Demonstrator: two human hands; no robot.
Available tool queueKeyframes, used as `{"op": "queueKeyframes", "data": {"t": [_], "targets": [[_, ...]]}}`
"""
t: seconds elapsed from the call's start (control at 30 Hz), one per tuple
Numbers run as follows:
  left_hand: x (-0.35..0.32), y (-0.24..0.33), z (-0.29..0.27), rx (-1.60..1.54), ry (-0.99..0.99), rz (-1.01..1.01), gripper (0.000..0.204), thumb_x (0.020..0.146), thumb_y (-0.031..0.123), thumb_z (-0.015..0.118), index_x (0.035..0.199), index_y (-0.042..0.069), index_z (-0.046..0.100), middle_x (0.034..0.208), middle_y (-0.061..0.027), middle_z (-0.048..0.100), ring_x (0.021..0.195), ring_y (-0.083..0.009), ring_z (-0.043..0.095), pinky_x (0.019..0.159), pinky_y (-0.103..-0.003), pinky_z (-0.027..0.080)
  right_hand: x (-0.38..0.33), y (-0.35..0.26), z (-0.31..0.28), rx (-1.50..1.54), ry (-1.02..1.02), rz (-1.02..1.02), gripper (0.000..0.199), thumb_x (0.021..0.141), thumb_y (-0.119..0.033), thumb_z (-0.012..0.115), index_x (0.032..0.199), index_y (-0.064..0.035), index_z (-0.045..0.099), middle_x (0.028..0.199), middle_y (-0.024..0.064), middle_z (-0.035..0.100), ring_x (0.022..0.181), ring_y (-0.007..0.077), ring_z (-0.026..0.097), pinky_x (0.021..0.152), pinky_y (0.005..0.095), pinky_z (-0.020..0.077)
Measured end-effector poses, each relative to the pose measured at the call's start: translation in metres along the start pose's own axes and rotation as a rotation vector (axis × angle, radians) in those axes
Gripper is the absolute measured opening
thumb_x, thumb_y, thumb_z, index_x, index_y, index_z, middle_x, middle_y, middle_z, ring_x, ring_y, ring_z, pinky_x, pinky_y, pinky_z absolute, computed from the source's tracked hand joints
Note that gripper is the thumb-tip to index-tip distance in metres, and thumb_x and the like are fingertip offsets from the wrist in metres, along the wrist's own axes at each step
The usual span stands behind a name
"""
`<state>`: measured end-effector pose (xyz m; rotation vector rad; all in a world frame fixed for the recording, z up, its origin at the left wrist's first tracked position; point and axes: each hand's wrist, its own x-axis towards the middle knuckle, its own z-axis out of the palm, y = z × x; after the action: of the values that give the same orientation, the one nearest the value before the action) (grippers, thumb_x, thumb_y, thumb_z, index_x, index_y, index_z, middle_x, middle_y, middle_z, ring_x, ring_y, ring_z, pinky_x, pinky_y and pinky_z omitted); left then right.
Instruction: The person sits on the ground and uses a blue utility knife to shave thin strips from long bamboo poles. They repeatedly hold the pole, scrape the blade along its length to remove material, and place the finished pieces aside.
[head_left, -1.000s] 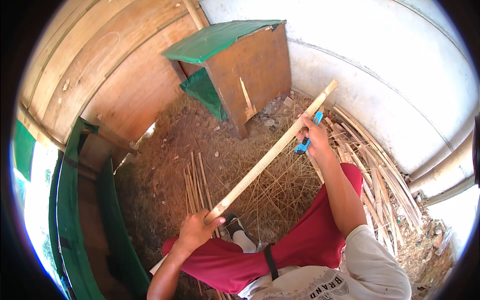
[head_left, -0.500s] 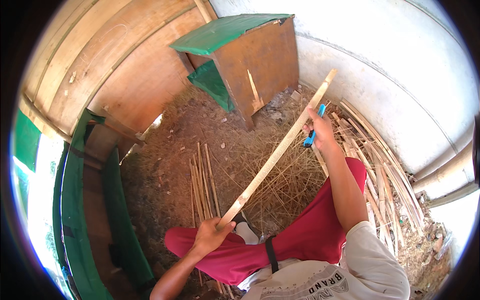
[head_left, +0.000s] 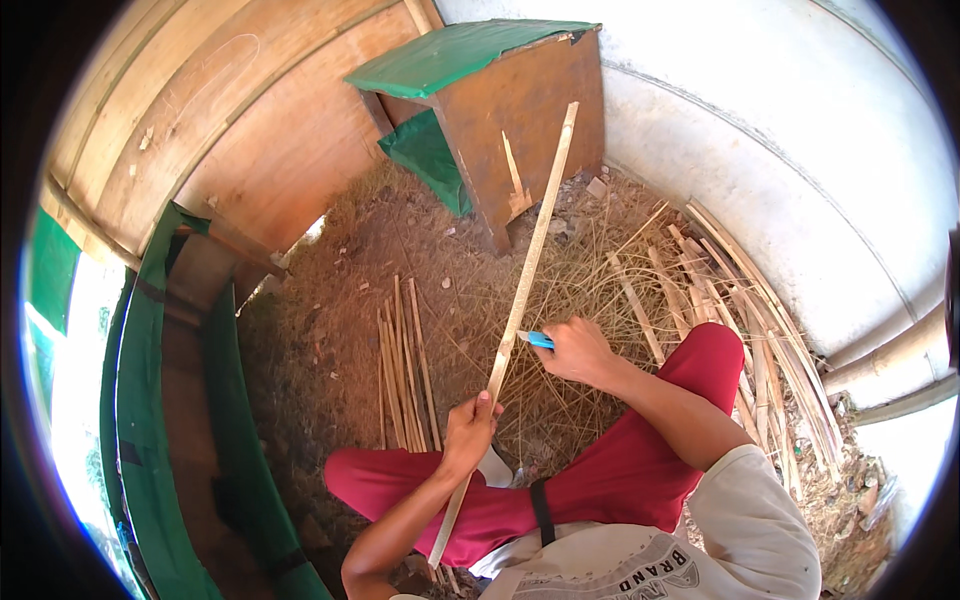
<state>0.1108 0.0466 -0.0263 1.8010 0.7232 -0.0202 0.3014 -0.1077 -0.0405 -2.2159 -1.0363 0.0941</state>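
A brown wooden cabinet (head_left: 520, 120) with a green top stands at twelve o'clock on the dirt floor (head_left: 340, 300), strewn with dry straw-like shavings. A heap of split bamboo strips (head_left: 760, 340) lies at three o'clock. A long, pale bamboo slat (head_left: 530, 260) slants from centre toward twelve. The left hand (head_left: 468, 432) grips its lower part; the right hand (head_left: 577, 350) closes on a blue-handled knife (head_left: 538, 340) against the slat.

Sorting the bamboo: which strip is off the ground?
The long strip gripped by the left hand, with the right hand beside it; the others lie on the ground.
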Motion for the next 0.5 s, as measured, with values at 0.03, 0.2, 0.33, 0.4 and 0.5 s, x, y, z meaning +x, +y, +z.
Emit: {"op": "queueKeyframes", "data": {"t": [0.03,0.2,0.33,0.4,0.5], "targets": [[0.001,0.0,0.001,-0.014,0.003,-0.031,0.049,0.106,0.04,0.042,0.084,0.001,0.062,0.057,0.0001,0.049,0.05,-0.0065,0.044,0.046,-0.026,0.034,0.001,-0.002,0.002,-0.019,-0.023,0.005,0.019,0.081,-0.02,0.067,0.078,-0.0018,0.071,0.06,0.0191,0.064,0.055,0.0348,0.065,0.052,0.0458,0.053],[0.001,0.02,0.009,-0.052,-0.016,-0.146,0.049,0.106,0.038,0.04,0.078,0.002,0.059,0.057,-0.0005,0.048,0.049,-0.0081,0.044,0.045,-0.028,0.034,0.005,-0.001,0.007,-0.162,-0.086,0.004,0.018,0.08,-0.017,0.066,0.081,-0.0006,0.072,0.058,0.0156,0.064,0.049,0.03,0.063,0.047,0.0423,0.0525],[0.003,0.011,0.013,-0.071,-0.022,-0.181,0.047,0.106,0.034,0.036,0.075,0.003,0.053,0.056,-0.0013,0.046,0.048,-0.0115,0.043,0.045,-0.03,0.034,0.007,0.003,0.015,-0.254,-0.088,-0.025,0.013,0.079,-0.014,0.064,0.078,-0.0017,0.07,0.061,0.0161,0.064,0.051,0.028,0.064,0.047,0.0422,0.0525],[0.002,0.005,0.014,-0.063,-0.035,-0.166,0.044,0.105,0.032,0.035,0.075,0.004,0.052,0.057,-0.0016,0.045,0.048,-0.013,0.043,0.046,-0.031,0.035,0.008,0.003,0.019,-0.302,-0.107,-0.003,0.011,0.079,-0.011,0.062,0.075,-0.0021,0.069,0.06,0.0163,0.064,0.052,0.0275,0.065,0.046,0.0421,0.0522],[0.001,-0.002,0.008,0.043,-0.068,-0.111,0.041,0.104,0.031,0.036,0.077,0.005,0.051,0.058,-0.0022,0.044,0.048,-0.0135,0.042,0.047,-0.032,0.035,0.01,0.0,0.016,-0.292,-0.163,0.049,0.015,0.082,-0.012,0.06,0.075,-0.0019,0.069,0.071,0.0183,0.068,0.064,0.0338,0.07,0.053,0.0447,0.0536]]}}
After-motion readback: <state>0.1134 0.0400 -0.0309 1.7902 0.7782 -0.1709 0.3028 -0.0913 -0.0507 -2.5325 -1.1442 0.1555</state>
